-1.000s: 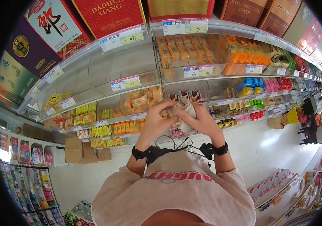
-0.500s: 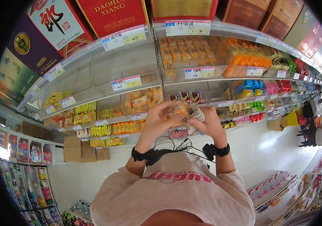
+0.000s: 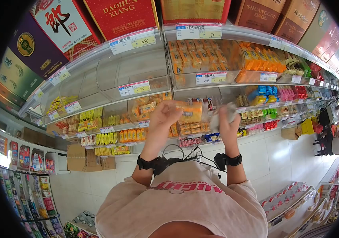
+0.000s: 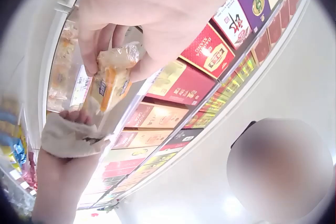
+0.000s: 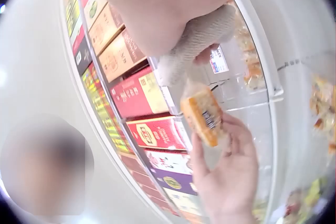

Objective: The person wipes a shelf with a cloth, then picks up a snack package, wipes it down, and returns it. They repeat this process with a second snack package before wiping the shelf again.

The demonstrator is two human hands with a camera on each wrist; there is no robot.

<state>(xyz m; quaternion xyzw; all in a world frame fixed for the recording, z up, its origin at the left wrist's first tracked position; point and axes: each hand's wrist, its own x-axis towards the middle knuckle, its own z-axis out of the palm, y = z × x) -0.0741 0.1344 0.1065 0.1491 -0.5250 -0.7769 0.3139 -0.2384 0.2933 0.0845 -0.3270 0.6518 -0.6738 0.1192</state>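
Note:
My left hand (image 3: 163,119) pinches a small snack in a clear and orange wrapper (image 3: 192,112) by one end, fingers and thumb on its edge. In the right wrist view the snack pack (image 5: 202,115) shows a dark printed label on its side. My right hand (image 3: 229,127) grips a greyish-white cloth (image 3: 216,120), bunched in the fingers and blurred in the head view. A gap separates the cloth from the pack there. The left wrist view shows the cloth (image 4: 68,137) folded across the right hand's fingers, below the pack.
Shelf bins in front hold orange-wrapped snacks (image 3: 195,53) and yellow packs (image 3: 89,119). Price tags (image 3: 211,77) line the shelf edges. Boxes such as a red one (image 3: 120,16) stand on top. Cardboard boxes (image 3: 80,156) sit on the floor at left.
The hands were close together around the pack and cloth. My right hand has drawn the cloth away to the right, and the pack now lies extended from the left fingers.

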